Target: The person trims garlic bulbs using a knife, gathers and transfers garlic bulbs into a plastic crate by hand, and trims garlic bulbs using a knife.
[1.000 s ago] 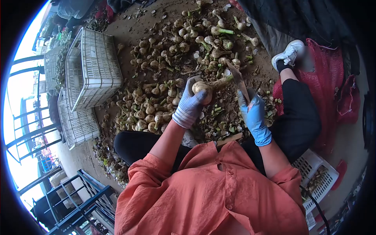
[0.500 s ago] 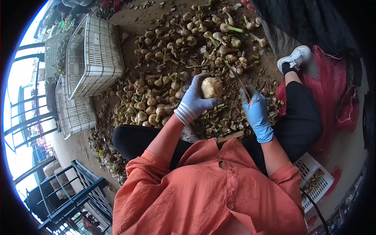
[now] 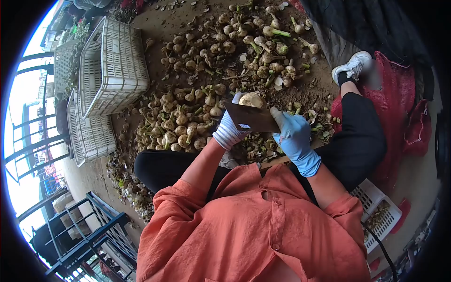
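"What's nearest, past the orange shirt (image 3: 235, 221)?"

"The right hand (image 3: 295, 137), in a blue glove, closed round one end of a broad blade (image 3: 249, 118)."

"And the left hand (image 3: 229, 130)?"

"Striped glove, curled about a pale bulb (image 3: 252, 100), its fingers partly hidden by the blade. Whether blade and bulb touch, one can't tell."

"Beyond them?"

"Loose bulbs (image 3: 181, 123) strewn over the soil, a red mesh sack (image 3: 392, 89) off to the right, and white crates (image 3: 123, 58) at the left."
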`<state>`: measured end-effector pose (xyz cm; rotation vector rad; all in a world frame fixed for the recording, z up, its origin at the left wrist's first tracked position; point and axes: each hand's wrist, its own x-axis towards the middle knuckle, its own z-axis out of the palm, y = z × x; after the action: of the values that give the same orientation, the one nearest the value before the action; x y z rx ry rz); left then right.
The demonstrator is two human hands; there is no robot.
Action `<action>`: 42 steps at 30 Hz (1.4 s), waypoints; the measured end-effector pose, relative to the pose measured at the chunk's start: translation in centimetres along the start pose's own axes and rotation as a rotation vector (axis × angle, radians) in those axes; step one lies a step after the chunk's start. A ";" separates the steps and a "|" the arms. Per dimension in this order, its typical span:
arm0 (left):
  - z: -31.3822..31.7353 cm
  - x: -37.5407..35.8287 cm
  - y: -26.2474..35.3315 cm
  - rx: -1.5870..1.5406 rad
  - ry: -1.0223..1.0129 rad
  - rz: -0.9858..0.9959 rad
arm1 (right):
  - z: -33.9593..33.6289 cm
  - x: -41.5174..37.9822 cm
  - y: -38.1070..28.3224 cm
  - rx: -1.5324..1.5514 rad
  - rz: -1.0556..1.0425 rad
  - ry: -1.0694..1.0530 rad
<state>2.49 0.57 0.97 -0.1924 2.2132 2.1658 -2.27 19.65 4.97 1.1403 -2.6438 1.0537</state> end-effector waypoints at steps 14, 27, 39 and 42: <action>-14.3 -2.3 2.1 1.199 -0.012 -0.656 | 4.1 -0.8 5.8 -0.112 0.361 -0.065; -35.4 3.7 -11.7 1.660 -0.015 -0.552 | 7.7 1.6 4.7 0.087 0.575 -0.249; -40.6 7.4 -14.2 1.369 0.063 -0.947 | 8.9 2.8 5.1 0.202 0.710 -0.282; -38.2 7.5 -11.7 0.697 0.091 -0.529 | 8.7 2.6 4.9 0.321 0.786 -0.247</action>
<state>-1.31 -38.27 -10.57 -0.7408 2.4384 1.0792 -5.74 15.10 -3.58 0.2090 -3.3012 1.5693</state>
